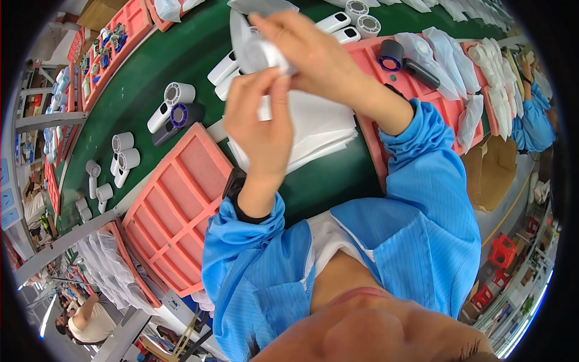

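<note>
Wedged between pink trays (pixel 196 157), over white sheets (pixel 322 123), gripping bagged gadget (pixel 268 56) in both hands (pixel 262 123). At green bench (pixel 132 72) in kinda messy workshop.

Two hands, the left hand (pixel 259 120) and the right hand (pixel 313 57), with one blurry white piece (pixel 263 55) between them. White fans (pixel 128 159): I get five off to the left, one nearer the middle, two on the far side. Plus two white handles (pixel 222 68) just left of the hands, heads hidden. Dark fans (pixel 187 114): two, one left, one in the right-hand pink tray (pixel 416 92). White sheets (pixel 325 120): a stack, can't count them, too much overlap. Red stools (pixel 502 250): at least three, right side.
</note>
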